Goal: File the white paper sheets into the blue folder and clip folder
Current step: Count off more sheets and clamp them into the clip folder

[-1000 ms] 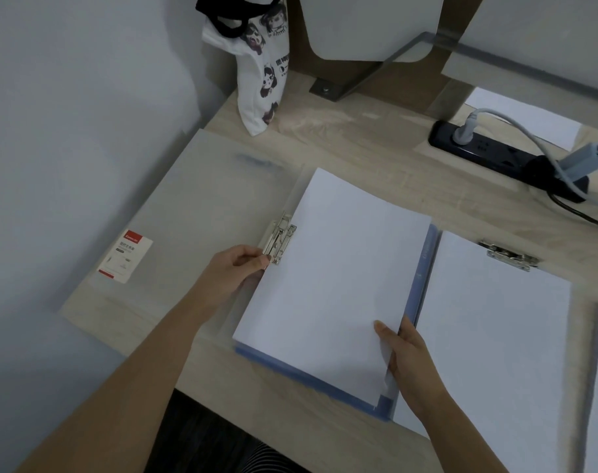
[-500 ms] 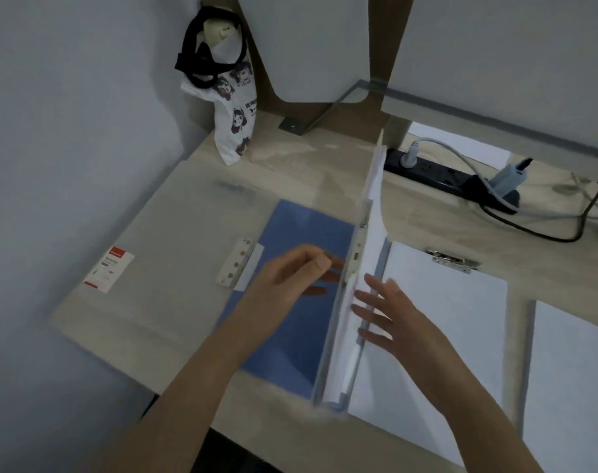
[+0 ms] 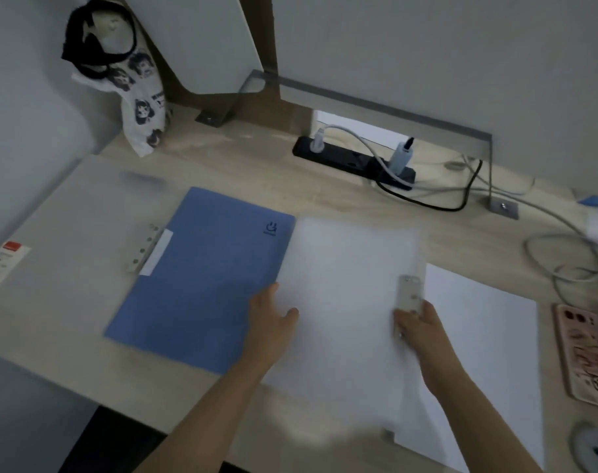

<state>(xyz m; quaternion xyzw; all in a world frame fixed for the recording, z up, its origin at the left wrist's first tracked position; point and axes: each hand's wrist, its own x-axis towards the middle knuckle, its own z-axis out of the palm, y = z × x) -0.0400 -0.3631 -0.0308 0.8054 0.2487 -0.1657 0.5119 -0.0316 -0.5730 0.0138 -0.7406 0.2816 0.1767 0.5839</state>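
**Blur hid the right grip**

The clip folder (image 3: 345,302) was smeared between our hands. Our left hand (image 3: 272,319) pinched its edge, fingers hidden beneath. We could not tell whether our right hand (image 3: 424,324) gripped the clip (image 3: 408,295). The blue folder (image 3: 205,274) lay just left.

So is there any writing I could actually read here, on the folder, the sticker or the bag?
Blue folder: a smiley-like logo with a tiny word under it, too blurred to read.
Red and white label: print too small to read.
Printed bag: dark lettering among cartoon faces, blurred.
No text here can be read.
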